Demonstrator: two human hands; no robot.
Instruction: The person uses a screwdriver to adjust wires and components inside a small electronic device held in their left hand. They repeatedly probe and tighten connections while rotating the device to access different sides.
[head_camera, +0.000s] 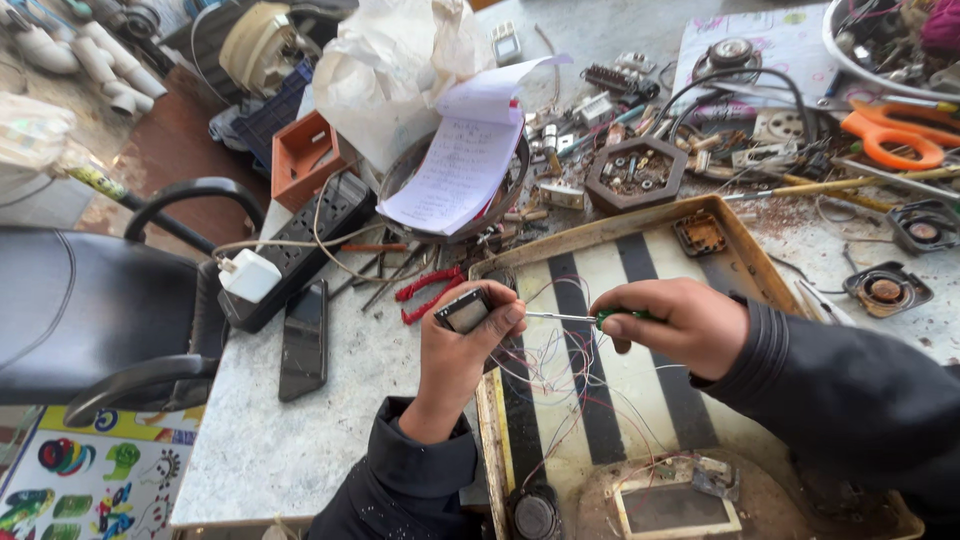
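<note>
1. The left hand (462, 350) is closed around a small rectangular part (463, 310) with a metal frame, held up over the left edge of the striped tray (745, 265).
2. The right hand (680, 322) grips a screwdriver (575, 317) by its green handle; the thin shaft points left and its tip meets the small part.
3. Thin coloured wires (560, 375) hang loose below both hands and trail toward the near end of the tray.
4. Left of the tray lie red pliers (425, 290), a dark phone (304, 340) and a black power strip (300, 245) with a white charger (249, 275) plugged in.
5. Farther off sit a bowl with a handwritten note (465, 165), a hexagonal dish (635, 172) of small parts, and orange scissors (895, 138) at the far right.
</note>
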